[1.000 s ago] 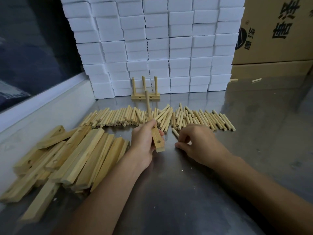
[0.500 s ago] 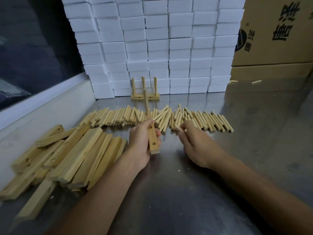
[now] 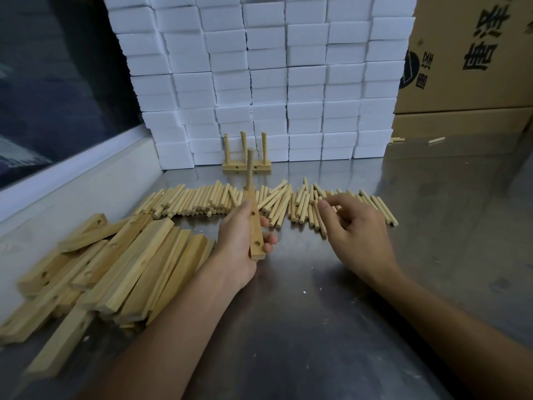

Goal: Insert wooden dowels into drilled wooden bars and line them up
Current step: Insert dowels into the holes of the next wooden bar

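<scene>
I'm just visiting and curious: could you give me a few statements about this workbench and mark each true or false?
1. The left hand grips a drilled wooden bar with one dowel in it. True.
2. The right hand holds a hammer. False: it reaches over the loose dowels, with no tool in it.
3. A finished bar with three upright dowels stands before the white blocks. True.
4. The pile of bars lies right of both hands. False: it lies to the left.
</scene>
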Motion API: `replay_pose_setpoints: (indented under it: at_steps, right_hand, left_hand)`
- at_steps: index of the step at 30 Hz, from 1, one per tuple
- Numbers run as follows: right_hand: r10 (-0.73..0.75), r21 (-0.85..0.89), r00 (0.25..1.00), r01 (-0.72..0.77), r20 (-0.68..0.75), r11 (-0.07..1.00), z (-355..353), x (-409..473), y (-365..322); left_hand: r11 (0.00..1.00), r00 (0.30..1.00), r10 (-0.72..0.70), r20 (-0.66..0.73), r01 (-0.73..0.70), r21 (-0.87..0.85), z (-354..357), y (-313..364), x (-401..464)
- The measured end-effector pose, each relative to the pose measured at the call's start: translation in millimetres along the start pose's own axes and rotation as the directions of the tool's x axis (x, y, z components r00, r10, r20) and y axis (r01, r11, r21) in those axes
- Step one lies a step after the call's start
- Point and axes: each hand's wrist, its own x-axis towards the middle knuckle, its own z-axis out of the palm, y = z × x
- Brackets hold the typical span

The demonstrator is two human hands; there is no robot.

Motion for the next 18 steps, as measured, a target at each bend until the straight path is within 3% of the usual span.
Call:
replay_pose_setpoints:
  at_steps: [8, 18]
  right_hand:
    - [0.079, 0.030, 0.997, -0.080, 0.014, 0.996, 2.4, -0.1, 4.2]
    - [0.139, 0.052, 0.990, -0.140, 0.021, 0.989, 3.9, 1.4, 4.2]
  left_hand:
    - [0.992, 0.997, -0.074, 0.019, 0.076, -0.101, -1.2, 2.0, -0.4]
    - [0.994, 0.992, -0.092, 0.083, 0.086, 0.067, 4.8, -1.2, -7.0]
